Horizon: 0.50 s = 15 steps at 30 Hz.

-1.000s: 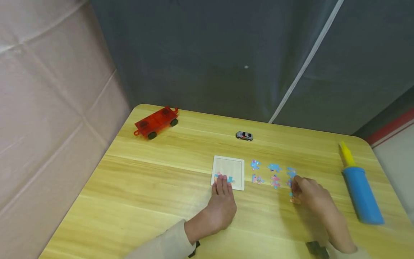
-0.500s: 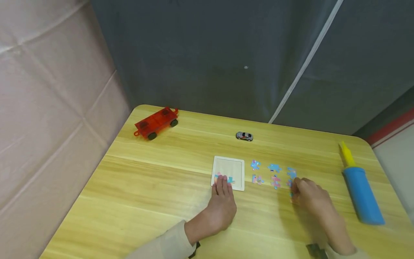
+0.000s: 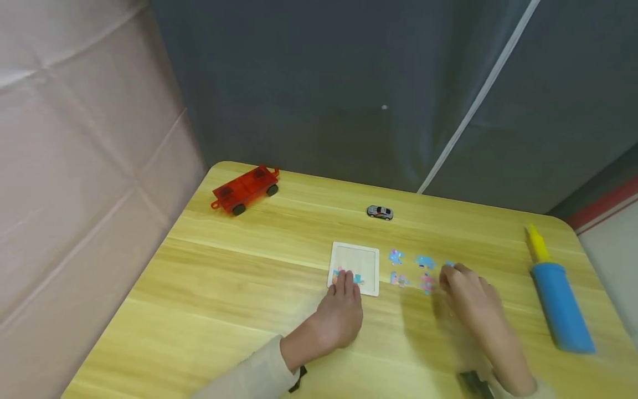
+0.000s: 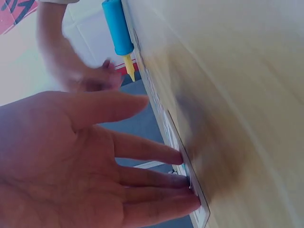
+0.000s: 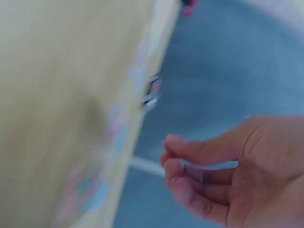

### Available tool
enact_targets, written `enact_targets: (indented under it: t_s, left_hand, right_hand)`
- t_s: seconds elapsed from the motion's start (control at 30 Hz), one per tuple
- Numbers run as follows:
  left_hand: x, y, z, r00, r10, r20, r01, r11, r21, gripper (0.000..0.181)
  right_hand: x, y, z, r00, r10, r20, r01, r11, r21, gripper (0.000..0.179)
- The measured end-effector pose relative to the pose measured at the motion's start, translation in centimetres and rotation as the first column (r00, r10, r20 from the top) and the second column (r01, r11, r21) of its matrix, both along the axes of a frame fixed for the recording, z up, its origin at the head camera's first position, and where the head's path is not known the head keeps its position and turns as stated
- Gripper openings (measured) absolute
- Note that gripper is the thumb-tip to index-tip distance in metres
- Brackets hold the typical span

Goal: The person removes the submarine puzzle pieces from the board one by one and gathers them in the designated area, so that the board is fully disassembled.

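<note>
My left hand [image 3: 341, 313] reaches over the near rim of a white square puzzle tray [image 3: 355, 255], fingers straight. Its fingertips rest on pink and blue puzzle pieces [image 3: 358, 279] along the tray's near side, partly covering them. The left wrist view shows these fingertips [image 4: 191, 202] at the low tray. My right hand [image 3: 473, 299] hovers over the right end of the loose puzzle pieces, hiding some. In the right wrist view its thumb and fingers [image 5: 183, 190] are bent together; I cannot tell whether a piece is between them. Loose pieces include a blue one [image 3: 425, 261] and a pink one [image 3: 426, 283].
Behind the tray stands a small silver toy car [image 3: 380, 213]. At the back left is a red toy wagon [image 3: 245, 191]. A blue hand pump [image 3: 563, 307] with a yellow nozzle lies on the right. Dark cloth [image 3: 309, 100] hangs behind the wooden table [image 3: 224, 282].
My right hand has lifted and shifted left from the right-hand column of pieces. My left hand keeps its place on the tray. The head view has tilted slightly.
</note>
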<state>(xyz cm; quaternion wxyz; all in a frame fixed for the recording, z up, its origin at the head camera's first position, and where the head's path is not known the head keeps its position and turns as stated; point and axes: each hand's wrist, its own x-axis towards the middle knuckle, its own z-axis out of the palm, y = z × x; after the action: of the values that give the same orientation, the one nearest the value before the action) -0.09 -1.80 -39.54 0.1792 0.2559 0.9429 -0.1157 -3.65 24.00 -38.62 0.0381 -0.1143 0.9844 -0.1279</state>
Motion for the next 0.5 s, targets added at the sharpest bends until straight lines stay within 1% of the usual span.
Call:
enact_targets:
  t_s: [0.03, 0.07, 0.13, 0.17, 0.2, 0.27, 0.33, 0.4, 0.5]
  left_hand:
    - [-0.1, -0.1, 0.1, 1.0, -0.001, 0.006, 0.001, 1.0, 0.004, 0.058]
    - [-0.2, -0.2, 0.2, 1.0, 0.002, 0.012, -0.003, 1.0, 0.014, 0.058]
    - [-0.2, -0.3, 0.3, 1.0, 0.012, 0.023, -0.013, 0.999, 0.035, 0.059]
    - [-0.2, -0.3, 0.4, 0.999, 0.018, 0.03, -0.02, 0.999, 0.043, 0.059]
    - [-0.3, -0.4, 0.4, 0.999, 0.028, 0.042, -0.03, 0.998, 0.057, 0.059]
    - [-0.2, -0.4, 0.5, 0.997, 0.039, 0.06, -0.044, 0.996, 0.077, 0.059]
    - [-0.2, -0.4, 0.5, 0.995, 0.05, 0.083, -0.058, 0.994, 0.09, 0.06]
    - [-0.2, -0.3, 0.6, 0.993, 0.058, 0.102, -0.069, 0.993, 0.101, 0.06]
    - [-0.2, -0.4, 0.7, 0.992, 0.058, 0.111, -0.07, 0.991, 0.112, 0.061]
  right_hand:
    - [-0.1, -1.0, 0.3, 0.999, 0.015, -0.05, -0.015, 1.0, -0.013, 0.014]
    - [-0.3, -2.2, 0.6, 0.997, 0.03, -0.077, -0.033, 0.999, -0.039, 0.013]
    - [-0.9, -4.8, 0.7, 0.989, 0.097, -0.109, -0.106, 0.991, -0.08, 0.009]
    - [-1.1, -6.0, 0.6, 0.984, 0.138, -0.11, -0.148, 0.984, -0.094, 0.009]
    - [-1.4, -7.2, 0.3, 0.978, 0.183, -0.103, -0.194, 0.976, -0.103, 0.009]
    - [-1.8, -9.2, -0.4, 0.962, 0.267, -0.046, -0.271, 0.956, -0.114, 0.012]
    - [-2.1, -10.6, -1.2, 0.948, 0.319, 0.016, -0.316, 0.943, -0.104, 0.016]
    - [-2.3, -11.5, -1.7, 0.94, 0.335, 0.058, -0.328, 0.939, -0.101, 0.017]
    - [-2.6, -12.0, -2.2, 0.945, 0.319, 0.075, -0.31, 0.944, -0.114, 0.018]
